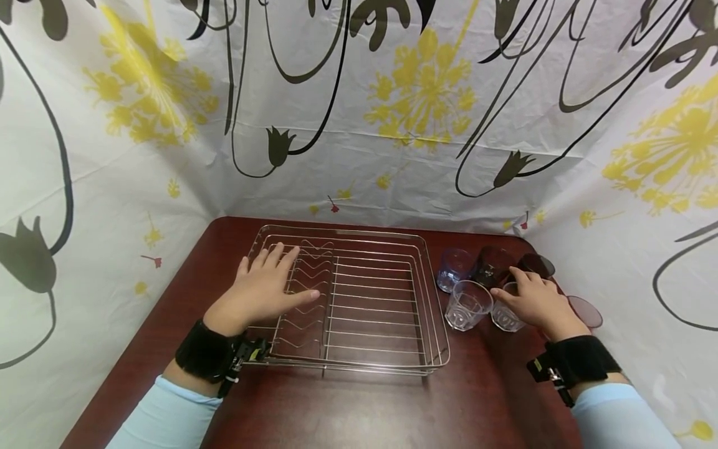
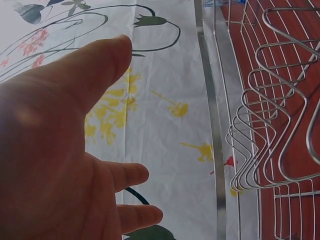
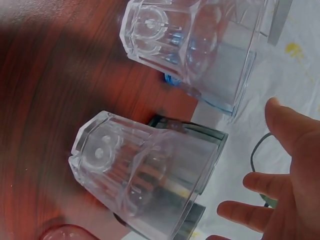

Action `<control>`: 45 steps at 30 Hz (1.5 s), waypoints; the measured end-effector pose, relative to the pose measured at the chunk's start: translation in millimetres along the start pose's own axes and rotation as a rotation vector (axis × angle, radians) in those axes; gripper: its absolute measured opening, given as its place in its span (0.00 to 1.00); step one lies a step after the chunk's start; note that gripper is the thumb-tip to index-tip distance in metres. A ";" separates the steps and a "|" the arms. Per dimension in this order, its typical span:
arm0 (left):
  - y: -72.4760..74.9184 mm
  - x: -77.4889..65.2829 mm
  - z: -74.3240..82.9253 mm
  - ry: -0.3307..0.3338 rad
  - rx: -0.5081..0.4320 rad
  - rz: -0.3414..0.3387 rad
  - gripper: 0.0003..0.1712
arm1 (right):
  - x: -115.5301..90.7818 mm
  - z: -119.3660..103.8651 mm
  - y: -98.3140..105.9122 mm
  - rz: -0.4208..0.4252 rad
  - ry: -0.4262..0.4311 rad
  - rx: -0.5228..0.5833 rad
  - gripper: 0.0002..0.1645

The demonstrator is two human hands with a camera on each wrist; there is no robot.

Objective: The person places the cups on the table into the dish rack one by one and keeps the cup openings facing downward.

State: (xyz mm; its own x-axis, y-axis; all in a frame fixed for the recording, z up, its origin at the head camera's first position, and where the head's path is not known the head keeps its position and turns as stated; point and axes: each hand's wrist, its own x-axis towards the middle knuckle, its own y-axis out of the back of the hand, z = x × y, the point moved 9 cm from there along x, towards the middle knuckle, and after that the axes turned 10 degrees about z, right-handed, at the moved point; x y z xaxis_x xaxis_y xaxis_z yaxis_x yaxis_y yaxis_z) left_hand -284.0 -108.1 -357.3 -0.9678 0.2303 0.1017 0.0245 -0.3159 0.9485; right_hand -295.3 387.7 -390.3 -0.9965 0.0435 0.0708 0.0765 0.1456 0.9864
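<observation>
A silver wire dish rack stands on the table. My left hand hovers over its left side, fingers spread and thumb pointing right, holding nothing. In the left wrist view the wavy wire divider lies to the right of that hand. My right hand is above a clear glass, fingers extended and apart from it in the right wrist view. Another clear glass stands to its left. Behind them are a blue glass and two dark glasses, one brownish, one blackish.
A pinkish glass stands at the table's right edge, partly hidden by the right hand. The dark red wooden table is enclosed at the back and sides by a white patterned cloth.
</observation>
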 end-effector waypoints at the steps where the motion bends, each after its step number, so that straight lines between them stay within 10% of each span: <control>1: 0.3 -0.4 0.6 -0.002 -0.002 0.002 0.64 | -0.1 1.0 0.2 0.002 0.003 -0.002 0.60; 45: -4.6 -4.2 -4.2 0.013 -0.018 -0.016 0.63 | 4.9 15.4 -22.4 -0.039 0.039 0.018 0.48</control>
State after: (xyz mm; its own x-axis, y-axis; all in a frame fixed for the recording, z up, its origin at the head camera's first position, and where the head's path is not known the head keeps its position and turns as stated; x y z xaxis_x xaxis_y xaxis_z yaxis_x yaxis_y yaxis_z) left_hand -281.1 -111.5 -363.3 -0.9713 0.2232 0.0819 0.0042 -0.3283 0.9445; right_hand -301.3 399.9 -414.4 -0.9992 -0.0008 0.0388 0.0382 0.1641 0.9857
